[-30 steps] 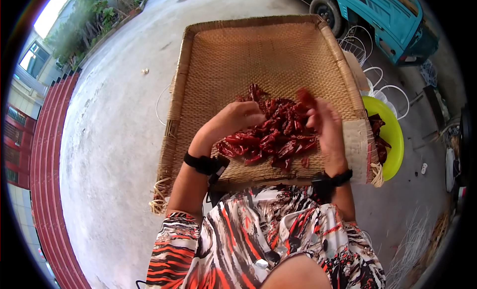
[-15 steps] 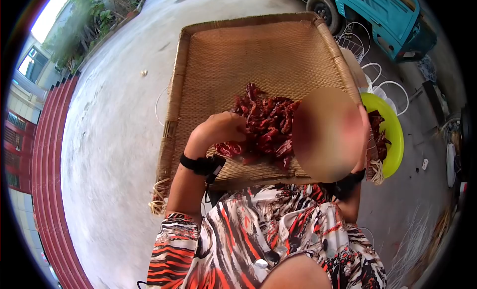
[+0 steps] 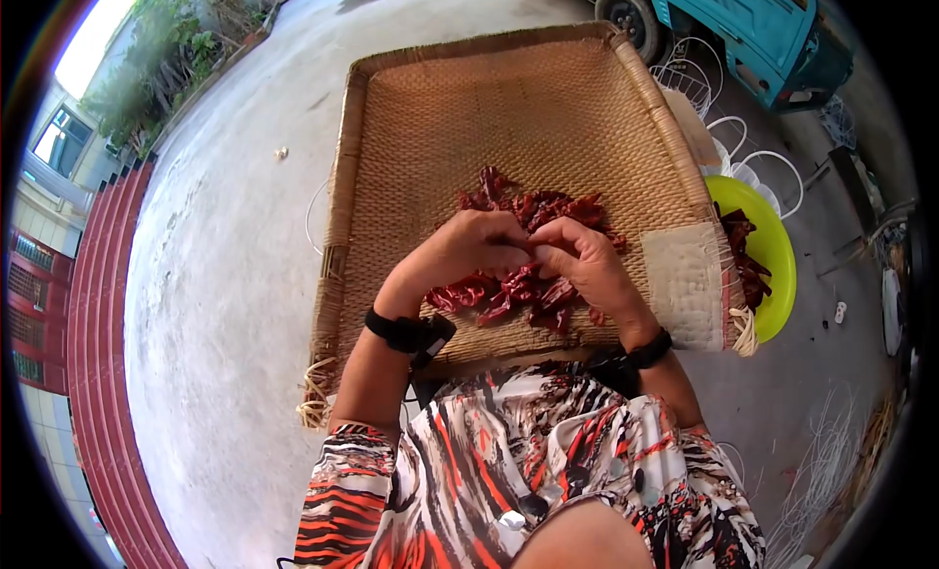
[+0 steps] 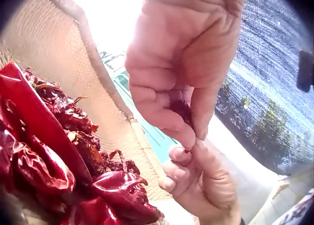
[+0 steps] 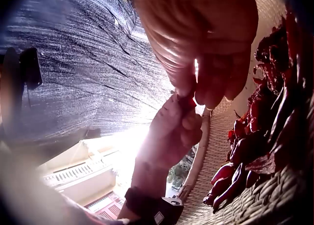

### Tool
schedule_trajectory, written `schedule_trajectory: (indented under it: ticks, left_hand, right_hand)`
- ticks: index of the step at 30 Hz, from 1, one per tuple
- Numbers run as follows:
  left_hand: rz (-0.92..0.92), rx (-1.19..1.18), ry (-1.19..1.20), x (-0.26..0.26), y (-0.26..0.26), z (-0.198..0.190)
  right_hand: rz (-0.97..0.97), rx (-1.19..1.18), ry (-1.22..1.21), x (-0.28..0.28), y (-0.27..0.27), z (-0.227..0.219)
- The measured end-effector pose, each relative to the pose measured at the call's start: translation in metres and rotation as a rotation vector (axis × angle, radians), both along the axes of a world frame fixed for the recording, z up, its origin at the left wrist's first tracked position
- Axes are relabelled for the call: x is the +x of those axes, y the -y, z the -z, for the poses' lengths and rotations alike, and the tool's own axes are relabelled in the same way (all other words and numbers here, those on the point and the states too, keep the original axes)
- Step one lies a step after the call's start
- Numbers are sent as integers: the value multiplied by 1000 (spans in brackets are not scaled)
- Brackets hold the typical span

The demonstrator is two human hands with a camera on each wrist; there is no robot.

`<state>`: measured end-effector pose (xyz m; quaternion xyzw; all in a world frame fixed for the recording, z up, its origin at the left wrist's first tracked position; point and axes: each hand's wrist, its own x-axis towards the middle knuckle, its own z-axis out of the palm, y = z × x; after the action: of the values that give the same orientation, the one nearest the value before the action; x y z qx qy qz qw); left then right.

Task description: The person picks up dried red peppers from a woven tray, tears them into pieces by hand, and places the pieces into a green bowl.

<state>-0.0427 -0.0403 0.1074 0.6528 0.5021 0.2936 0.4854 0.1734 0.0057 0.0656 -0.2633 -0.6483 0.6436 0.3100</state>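
In the head view, a pile of dried red chili peppers [image 3: 509, 300] lies on a woven tray [image 3: 489, 99] at lap height. Both hands meet just above the pile, fingertips together. My left hand [image 3: 465, 248] curls its fingers around a dark red chili pepper [image 4: 180, 110], mostly hidden inside the grip. The thumb and fingers of my right hand [image 3: 597, 271] pinch its end against the left fingertips. A sliver of red shows between the hands in the right wrist view.
A yellow-green bowl [image 3: 778, 310] with dried chili peppers stands beyond the tray's right edge. A cloth patch [image 3: 690, 285] covers the tray's near right corner. White wire-handled containers [image 3: 734, 158] and a teal vehicle [image 3: 753, 41] stand farther right; red steps [image 3: 108, 344] are at left.
One second ago the right hand held up a red chili; it then moved right toward the bowl, behind a blur. Now it is back left, meeting the left hand over the pile.
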Motion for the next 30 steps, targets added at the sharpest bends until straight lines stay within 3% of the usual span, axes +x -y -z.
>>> schedule_trajectory:
  ticks: [2, 5, 8, 10, 12, 14, 17, 20, 22, 24, 26, 28, 29, 30]
  left_hand:
    - [-48, -80, 168, 1, 0, 1]
    - [-170, 14, 38, -5, 2, -9]
    - [-67, 128, -410, -40, 0, 18]
    - [-24, 36, -698, -45, 3, 23]
    - [41, -31, -908, -45, 7, 21]
    - [77, 3, -904, -56, 6, 38]
    - [54, 103, -922, -57, 6, 43]
    - [37, 182, -745, -47, 4, 27]
    - [43, 184, -558, -36, 5, 10]
    - [51, 162, -366, -23, 6, 1]
    - [65, 216, -290, -14, 3, 1]
    - [36, 194, -228, -7, 2, 1]
    - [30, 224, -179, -2, 3, -2]
    - [22, 218, -164, 0, 2, -3]
  right_hand:
    - [55, -59, -65, 0, 2, -2]
    - [155, -137, -117, 13, -9, -1]
    - [542, -347, -522, 49, -35, 11]
    - [511, -583, -957, 83, -56, 17]
    - [518, -540, -1163, 121, -72, 24]
    - [645, -520, -1245, 134, -61, 4]
    - [683, -601, -1221, 149, -68, 17]
    - [513, -480, -905, 123, -63, 20]
    - [579, -276, -436, 79, -36, -1]
    - [341, -64, -156, 49, -19, -14]
    - [144, 69, -2, 29, -6, -17]
    - [118, 388, 228, 15, 3, -19]
    - [175, 586, 159, 7, 3, -12]
    - [171, 459, 142, 5, 4, -12]
